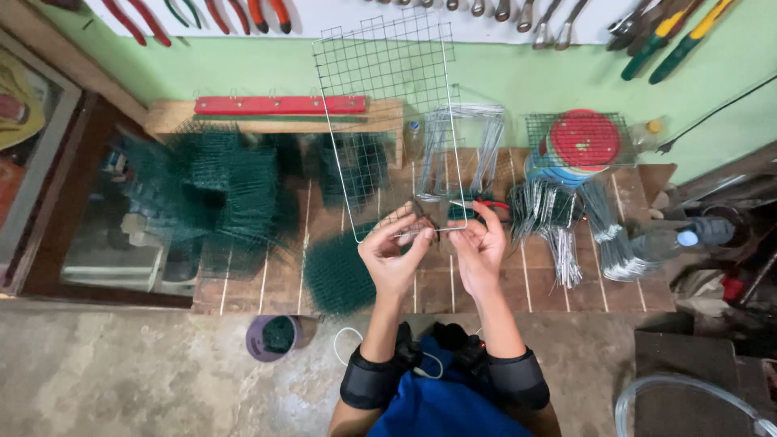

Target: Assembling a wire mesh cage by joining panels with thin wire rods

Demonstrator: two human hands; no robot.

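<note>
Wire grid panel | left hand, right hand pinch its lower edge | purple cup holds green mesh

One head-worn view looks steeply down from above the person. It faces the bench and green wall, at arm's length.

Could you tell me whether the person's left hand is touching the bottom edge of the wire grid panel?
Touching: in the head view, the left hand pinches the bottom edge of the wire grid panel between its fingertips.
</note>
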